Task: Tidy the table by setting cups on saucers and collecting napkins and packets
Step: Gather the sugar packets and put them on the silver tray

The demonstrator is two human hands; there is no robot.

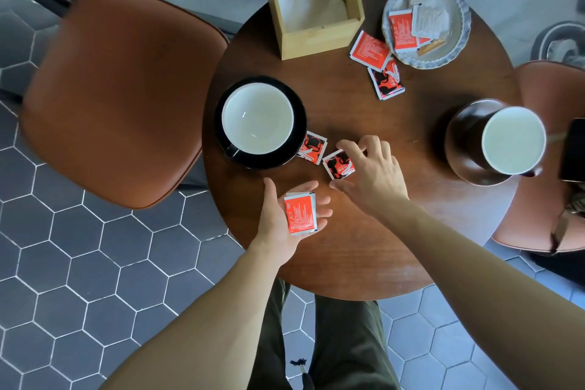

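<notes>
My left hand [281,218] lies palm up over the table's near edge with a small stack of red packets [300,214] resting in it. My right hand [372,172] pinches a red-and-black packet [338,165] between thumb and fingers, just above the round wooden table [348,247]. Another packet [311,148] lies against the black saucer [297,123] that carries a white-lined cup [258,119]. A second cup [512,140] stands on a dark saucer [459,149] at the right. Two more packets [368,51] [386,81] lie near the glass dish [459,41].
A wooden napkin box [316,38] with napkins stands at the back of the table. The glass dish holds several packets. Brown chairs [117,95] [550,98] flank the table; a dark phone [574,149] lies at the right edge. Grey hexagon tiles cover the floor.
</notes>
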